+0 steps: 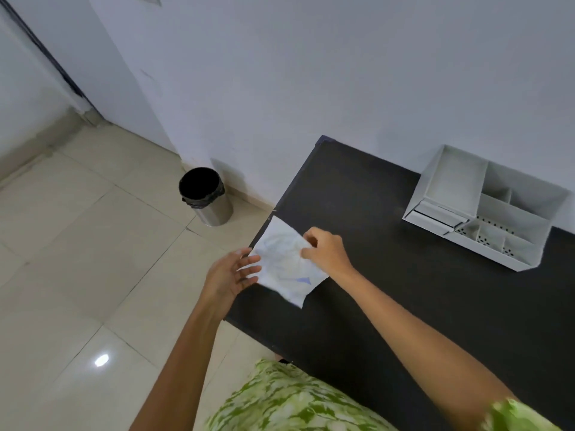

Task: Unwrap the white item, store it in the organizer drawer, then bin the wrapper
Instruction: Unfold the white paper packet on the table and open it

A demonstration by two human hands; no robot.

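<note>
**Both hands at the white wrapper on the table's edge**

Head view: a flat, crinkled white wrapper (284,262) with faint blue print lies on the near left edge of a dark table (389,275), one corner hanging just past the edge. The right hand (325,251) sits on the wrapper's far right side with its fingers curled and pinched onto the sheet. The left hand (231,275) is spread, palm turned inward, its fingertips touching the wrapper's left edge without closing on it. Whether the white item is inside the wrapper cannot be told; only the flat sheet shows.

A white organizer (485,206) stands at the back right of the table against the wall, well apart from the hands. It has open compartments on top, some with perforated floors, and small drawers (435,214) in its front left face, one of them pulled slightly out.

On the tiled floor (93,244), to the left of the table and near the wall, stands a round metal bin (207,197) lined with a black bag. A green patterned garment (295,399) fills the bottom of the frame.
</note>
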